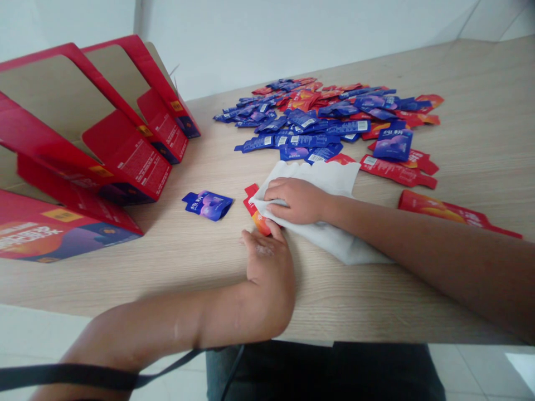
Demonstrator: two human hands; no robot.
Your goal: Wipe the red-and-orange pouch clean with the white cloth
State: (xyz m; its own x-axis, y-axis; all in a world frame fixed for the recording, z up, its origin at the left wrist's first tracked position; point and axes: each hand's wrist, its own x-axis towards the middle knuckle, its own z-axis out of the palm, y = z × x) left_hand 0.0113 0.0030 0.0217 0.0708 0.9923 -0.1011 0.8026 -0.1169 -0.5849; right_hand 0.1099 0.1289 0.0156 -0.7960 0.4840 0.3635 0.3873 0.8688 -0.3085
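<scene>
My right hand (297, 200) grips a white cloth (330, 178), which spreads over the tabletop and covers part of a red-and-orange sachet (252, 203). At the sachet's near end, my left hand (271, 256) bends inward with its fingertips on the packet, holding it down. The sachet lies flat, its right side hidden by the cloth. To the left of both hands a blue sachet (208, 205) with a spout-like neck lies alone. Just right of the cloth is another red sachet (455, 211), partly behind my right forearm.
A wide pile of blue and red sachets (309, 120) spreads across the back of the wooden table (200, 267). Three open red cartons (121, 150) stand at the left, flaps up. A white wall (292, 39) rises behind the table. A dark strap (83, 376) crosses my left arm.
</scene>
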